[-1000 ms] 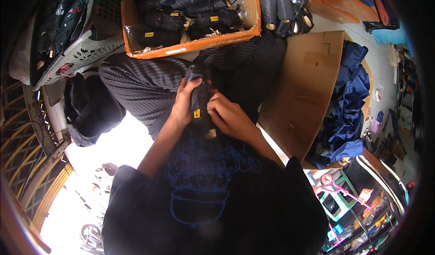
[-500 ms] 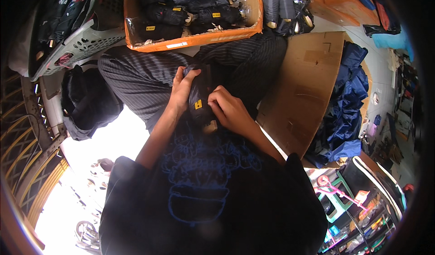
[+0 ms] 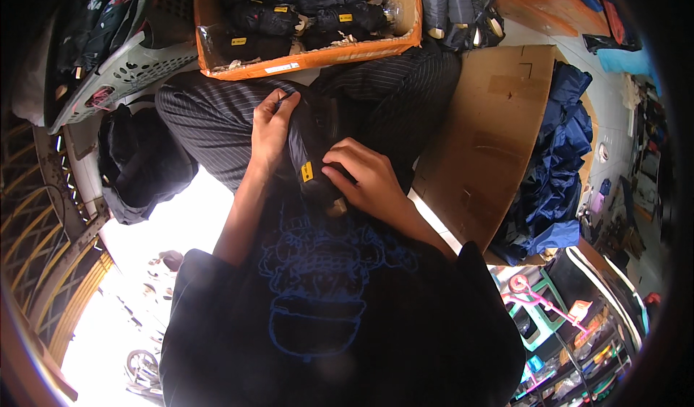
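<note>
A folded black umbrella (image 3: 305, 141) lies lengthwise over my lap, with a yellow label (image 3: 307, 171) on its fabric and a pale end (image 3: 337, 207) toward my body. My left hand (image 3: 270, 129) is closed around its far part, thumb and fingers pinching the dark cloth. Along the umbrella's right side, my right hand (image 3: 365, 176) has curled fingers pressed to the fabric near the label. What exactly its fingertips grip is hard to see against the dark cloth.
Beyond my crossed legs stands an orange-edged carton (image 3: 311, 63) with several similar black umbrellas. A grey perforated basket (image 3: 119, 82) is at the far left, and a black bag (image 3: 141, 161) lies below it. At right a cardboard box (image 3: 484, 139) holds blue fabric (image 3: 553, 168).
My left hand has moved left and slightly farther from my body, drawing the cloth out at that side. My right hand has shifted slightly left along the umbrella.
</note>
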A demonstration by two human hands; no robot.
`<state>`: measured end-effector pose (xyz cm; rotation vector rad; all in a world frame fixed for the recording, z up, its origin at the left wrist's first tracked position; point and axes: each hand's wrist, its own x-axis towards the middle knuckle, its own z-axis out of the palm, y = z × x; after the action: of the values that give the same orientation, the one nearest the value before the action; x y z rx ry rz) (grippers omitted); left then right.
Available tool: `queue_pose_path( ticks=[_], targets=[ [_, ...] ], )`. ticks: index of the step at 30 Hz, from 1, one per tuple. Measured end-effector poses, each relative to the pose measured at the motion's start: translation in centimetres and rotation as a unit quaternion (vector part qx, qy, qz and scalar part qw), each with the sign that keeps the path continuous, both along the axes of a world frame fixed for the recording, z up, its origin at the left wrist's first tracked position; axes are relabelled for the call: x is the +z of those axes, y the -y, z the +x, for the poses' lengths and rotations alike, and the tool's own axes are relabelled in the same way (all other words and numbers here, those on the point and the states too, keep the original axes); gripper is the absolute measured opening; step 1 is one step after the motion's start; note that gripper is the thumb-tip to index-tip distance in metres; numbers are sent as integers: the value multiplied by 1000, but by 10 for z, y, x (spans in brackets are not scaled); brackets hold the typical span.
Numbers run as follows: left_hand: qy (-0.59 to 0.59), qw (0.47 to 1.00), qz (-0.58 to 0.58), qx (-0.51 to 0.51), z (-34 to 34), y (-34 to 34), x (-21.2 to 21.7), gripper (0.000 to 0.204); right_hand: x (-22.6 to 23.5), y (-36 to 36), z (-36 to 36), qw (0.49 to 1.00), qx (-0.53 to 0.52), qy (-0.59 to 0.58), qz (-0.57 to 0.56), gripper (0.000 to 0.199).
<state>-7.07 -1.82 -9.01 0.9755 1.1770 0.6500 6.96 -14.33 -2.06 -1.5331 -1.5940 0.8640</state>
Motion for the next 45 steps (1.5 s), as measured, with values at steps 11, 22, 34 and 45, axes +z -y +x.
queue_pose_path(
  ticks=[11,22,34,45],
  targets=[
    [-24,999,1,-40,2,0,0,28,-5,-7,2,998,68,-12,-2,8],
    [66,994,-61,-60,-1,-7,21,19,-32,0,-1,911,-83,-303,-267,30],
    [115,993,27,-4,2,-7,40,21,-23,-5,-21,729,4,-567,-383,48],
    [-30,993,112,4,12,-11,54,24,-14,-2,-28,767,-113,-528,-347,48]
  ],
)
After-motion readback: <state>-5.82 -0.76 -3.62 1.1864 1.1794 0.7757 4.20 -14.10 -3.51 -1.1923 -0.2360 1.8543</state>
